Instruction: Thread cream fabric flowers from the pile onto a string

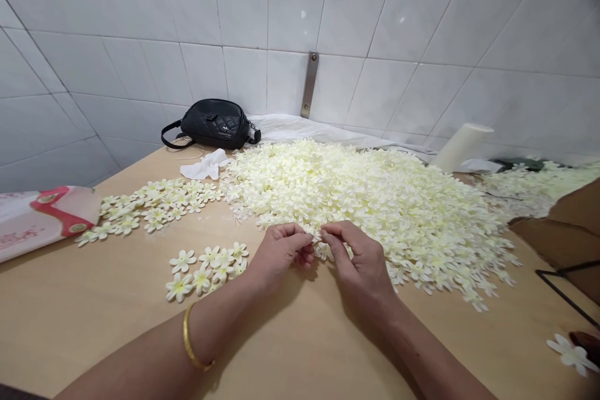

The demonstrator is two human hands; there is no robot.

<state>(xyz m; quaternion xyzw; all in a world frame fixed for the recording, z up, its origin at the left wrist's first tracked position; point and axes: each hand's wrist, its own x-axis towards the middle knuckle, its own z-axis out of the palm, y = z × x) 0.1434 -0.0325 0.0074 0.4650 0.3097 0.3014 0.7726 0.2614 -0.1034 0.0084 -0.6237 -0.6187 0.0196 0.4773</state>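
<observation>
A large heap of pale yellow-white artificial flowers point(347, 187) lies on the wooden table. At its front edge my left hand point(285, 253) and my right hand point(359, 259) come close together, thumbs and fingertips pinched. Whitish petals show around the fingertips. I cannot tell whether these are held or belong to the heap behind, as whatever is in the pinch is too small to make out. Left of my left hand is a small group of flowers point(201, 278), laid face up with yellow centres. My left forearm partly covers that group.
Farther left, more flowers point(159, 203) lie beside a pink-and-white packet point(47, 219). A black bag point(215, 124) and white tissue point(206, 165) are at the back. A white roll point(462, 147) leans behind the heap. Brown cardboard point(569, 231) and one loose flower point(572, 353) are at right.
</observation>
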